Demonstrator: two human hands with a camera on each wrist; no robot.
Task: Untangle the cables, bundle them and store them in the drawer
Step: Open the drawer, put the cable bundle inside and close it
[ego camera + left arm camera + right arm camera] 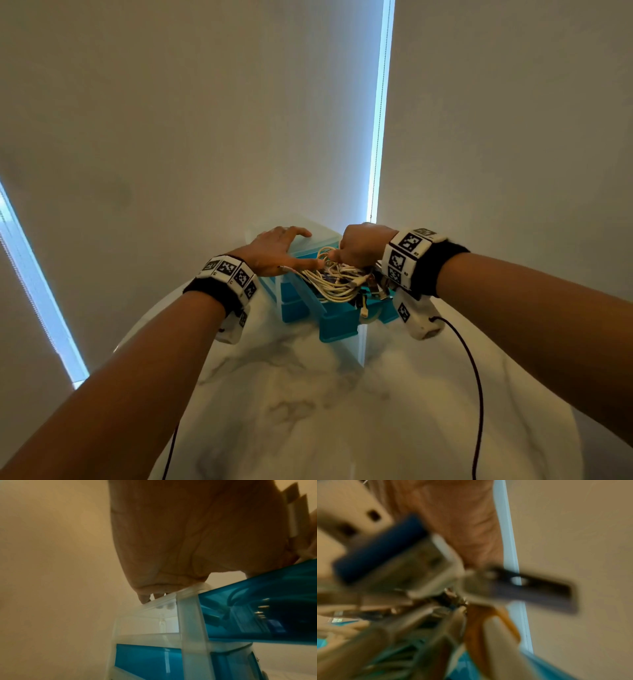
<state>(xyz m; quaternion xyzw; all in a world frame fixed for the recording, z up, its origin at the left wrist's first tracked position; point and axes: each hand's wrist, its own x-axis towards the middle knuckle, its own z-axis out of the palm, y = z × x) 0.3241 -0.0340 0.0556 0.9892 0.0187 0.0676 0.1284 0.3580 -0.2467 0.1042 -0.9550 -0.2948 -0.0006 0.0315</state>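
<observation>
A small clear plastic drawer unit [270, 284] with blue drawers stands at the far edge of the marble table. Its top blue drawer [337, 327] is pulled out toward me. A tangle of whitish cables [334, 279] hangs over that drawer. My right hand [359, 246] grips the bundle from above, fingers curled round it. My left hand [277, 250] lies flat on the unit's top, fingers spread. In the left wrist view, my left hand's fingertips [145, 599] press the clear top [171, 597], with the open drawer [257, 601] beside. The right wrist view shows blurred connectors [388, 555] close up.
The round marble table [342, 411] stretches toward me from the unit. Pale blinds hang close behind it, with a bright gap [378, 137] and a bead chain. Black wrist-camera wires [476, 394] trail over the table. A lower blue drawer [147, 660] is pushed in.
</observation>
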